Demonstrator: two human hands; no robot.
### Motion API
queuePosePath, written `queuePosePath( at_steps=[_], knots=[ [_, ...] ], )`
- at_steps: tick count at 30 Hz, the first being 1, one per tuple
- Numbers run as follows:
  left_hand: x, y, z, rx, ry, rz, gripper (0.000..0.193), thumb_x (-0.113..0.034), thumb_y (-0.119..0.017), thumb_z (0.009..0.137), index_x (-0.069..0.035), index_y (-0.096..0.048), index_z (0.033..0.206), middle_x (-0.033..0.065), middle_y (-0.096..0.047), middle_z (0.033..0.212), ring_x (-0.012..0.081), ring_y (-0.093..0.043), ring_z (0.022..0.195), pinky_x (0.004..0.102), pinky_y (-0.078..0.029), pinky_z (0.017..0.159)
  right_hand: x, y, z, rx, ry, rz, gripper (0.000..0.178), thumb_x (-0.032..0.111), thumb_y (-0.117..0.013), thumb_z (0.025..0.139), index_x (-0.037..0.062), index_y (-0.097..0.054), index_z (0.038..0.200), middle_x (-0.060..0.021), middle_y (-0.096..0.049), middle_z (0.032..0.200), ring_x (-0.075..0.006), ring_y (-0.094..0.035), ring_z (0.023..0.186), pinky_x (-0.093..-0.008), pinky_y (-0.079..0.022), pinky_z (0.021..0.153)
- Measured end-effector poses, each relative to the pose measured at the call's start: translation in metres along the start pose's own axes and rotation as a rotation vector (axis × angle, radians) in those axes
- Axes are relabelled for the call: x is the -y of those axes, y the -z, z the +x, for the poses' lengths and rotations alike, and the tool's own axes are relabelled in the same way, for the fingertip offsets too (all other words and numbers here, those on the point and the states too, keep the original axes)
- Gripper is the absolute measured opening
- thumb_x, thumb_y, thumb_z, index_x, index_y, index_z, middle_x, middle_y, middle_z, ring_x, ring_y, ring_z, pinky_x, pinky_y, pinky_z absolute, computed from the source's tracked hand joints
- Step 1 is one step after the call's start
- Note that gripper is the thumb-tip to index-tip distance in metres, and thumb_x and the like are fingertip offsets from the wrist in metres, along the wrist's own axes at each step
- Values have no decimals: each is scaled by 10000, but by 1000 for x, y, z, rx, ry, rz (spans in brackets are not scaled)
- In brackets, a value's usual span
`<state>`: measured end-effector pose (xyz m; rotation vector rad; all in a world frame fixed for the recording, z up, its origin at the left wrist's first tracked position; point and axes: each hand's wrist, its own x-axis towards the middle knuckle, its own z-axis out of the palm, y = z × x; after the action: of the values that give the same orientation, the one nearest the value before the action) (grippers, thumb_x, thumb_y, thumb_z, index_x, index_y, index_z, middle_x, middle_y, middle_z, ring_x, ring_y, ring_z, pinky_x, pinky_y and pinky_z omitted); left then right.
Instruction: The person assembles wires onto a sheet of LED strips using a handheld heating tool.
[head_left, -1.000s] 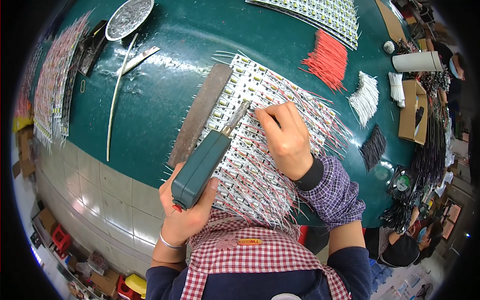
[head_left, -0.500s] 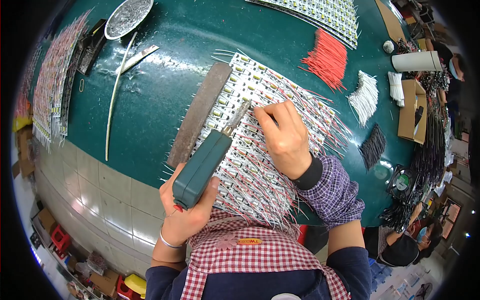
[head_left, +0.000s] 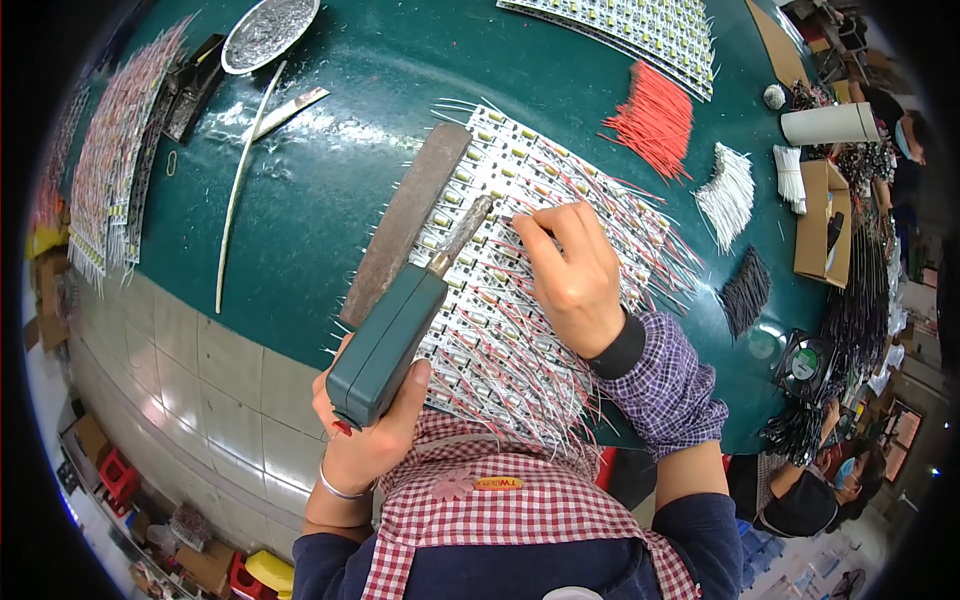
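My left hand (head_left: 375, 425) is wrapped round the green handle of a soldering gun (head_left: 388, 345). Its metal tip (head_left: 465, 232) points up and to the right over a panel of small white circuit boards (head_left: 490, 180) with yellowish parts. Just right of the tip, my right hand (head_left: 575, 275) is closed in a pinch at the panel, on what looks like a thin wire whose end is mostly hidden by the fingers. Many red and white wires (head_left: 510, 365) stick out from the panel's near and right parts. A flat brown bar (head_left: 405, 225) lies along the panel's left side.
Bundles of red wires (head_left: 655, 120), white wires (head_left: 728, 198) and black wires (head_left: 746, 292) lie to the right. A shallow dish (head_left: 270, 35) of silvery material and a pale stick (head_left: 240, 200) are at left. More panels (head_left: 630, 35) lie at the back; a fan (head_left: 803, 363) stands right.
The soldering gun has drawn back slightly down and left, its tip now farther from my right fingertips. My right hand has barely moved. The surroundings have shifted a little in view.
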<state>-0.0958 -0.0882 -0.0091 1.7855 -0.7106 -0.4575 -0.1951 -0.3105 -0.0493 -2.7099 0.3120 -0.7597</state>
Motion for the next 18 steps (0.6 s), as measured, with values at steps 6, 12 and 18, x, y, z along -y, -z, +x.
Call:
queuePosePath(
  at_steps=[6,12,18],
  knots=[
    [0,5,-6,27,12,3,199,31,-773,778,58,-694,959,124,-698,868,179,-673,683,284,-513,615,9,2,-5,25,14,17,331,-52,-662,691,-35,-666,1021,-105,-595,905,-260,-573,820,-355,-500,670],
    [1,6,-6,71,48,-29,207,36,-775,779,59,-687,965,100,-686,857,152,-657,685,276,-500,608,8,-1,-6,42,13,6,294,-10,-639,719,-29,-655,1012,-101,-578,918,-255,-564,837,-352,-504,677],
    [3,2,-7,59,175,-134,188,41,-749,796,60,-682,970,93,-666,851,139,-635,677,274,-491,602,9,-2,-7,61,8,-5,289,-12,-635,724,-28,-651,1012,-98,-567,916,-254,-558,840,-353,-504,680]
  ],
)
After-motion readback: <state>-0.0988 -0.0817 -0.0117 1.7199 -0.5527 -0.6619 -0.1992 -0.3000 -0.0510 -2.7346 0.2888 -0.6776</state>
